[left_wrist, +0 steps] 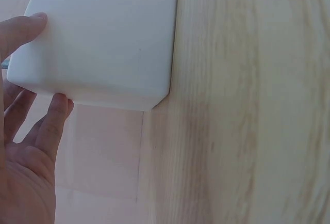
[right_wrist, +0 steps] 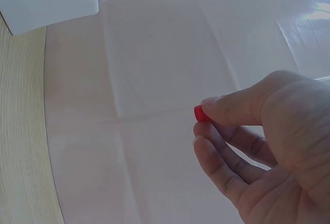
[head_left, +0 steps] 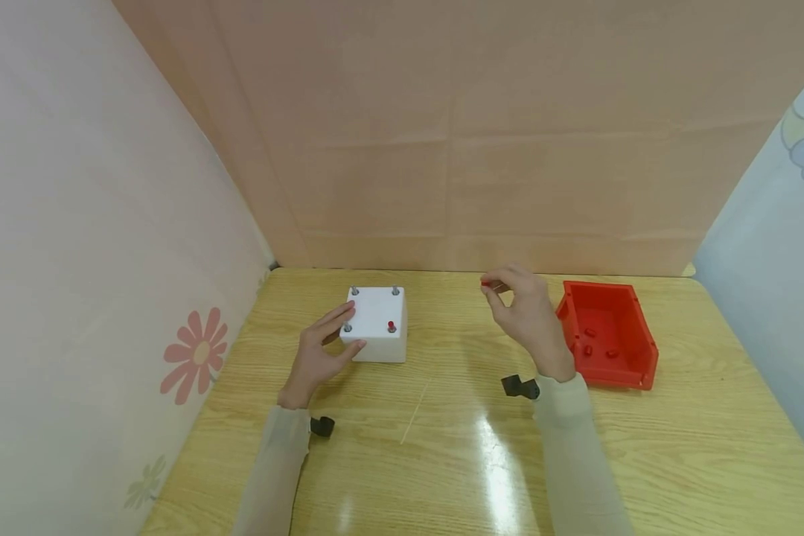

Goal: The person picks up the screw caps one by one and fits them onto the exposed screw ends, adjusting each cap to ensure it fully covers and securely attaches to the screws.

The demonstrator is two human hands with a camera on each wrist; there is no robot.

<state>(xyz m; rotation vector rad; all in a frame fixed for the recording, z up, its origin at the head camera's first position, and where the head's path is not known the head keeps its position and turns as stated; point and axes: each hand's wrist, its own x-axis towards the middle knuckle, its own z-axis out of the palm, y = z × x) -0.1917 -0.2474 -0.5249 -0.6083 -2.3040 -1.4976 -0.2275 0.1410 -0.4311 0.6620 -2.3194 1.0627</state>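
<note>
A white box (head_left: 382, 346) stands on the table, with metal threaded posts sticking up at its top corners. A red cap (head_left: 391, 324) sits on the near right post. My left hand (head_left: 316, 359) grips the box from its left side, thumb (left_wrist: 31, 27) on the near face and fingers over the far side and top edge. Between thumb and index finger, my right hand (head_left: 525, 309) pinches a small red cap (right_wrist: 200, 113). That hand is raised to the right of the box, apart from it.
A red plastic bin (head_left: 613, 374) rests on the table at the right, beside my right wrist. Several small red caps (head_left: 613, 353) lie on its floor. A brown paper-like sheet (head_left: 469, 186) rises behind the table, and a patterned wall (head_left: 141, 223) borders it at left.
</note>
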